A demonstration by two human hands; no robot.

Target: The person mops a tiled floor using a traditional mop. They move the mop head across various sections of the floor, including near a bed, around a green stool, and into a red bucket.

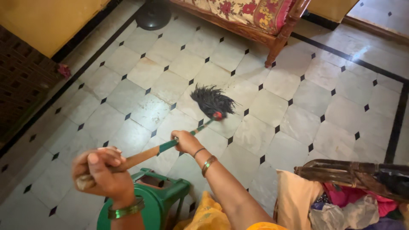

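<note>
Nearest, at lower left of the frame, the left hand (102, 170) is closed around the butt of the mop handle (147, 155), above a green stool (164, 194). The handle's long axis climbs toward the upper right; the right hand (185, 141) grips it midway and is the nearer to the head. Beyond, at centre, the dark mop head (211, 101) seems to rest on the tiled floor (298, 123).

Bare forearms, green bangle (125, 210) on L wrist, gold bangle (208, 165) + thin band on R, yellow garment (208, 215)

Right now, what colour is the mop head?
Black, with a red collar; mop head shows clearly in the head view.
</note>
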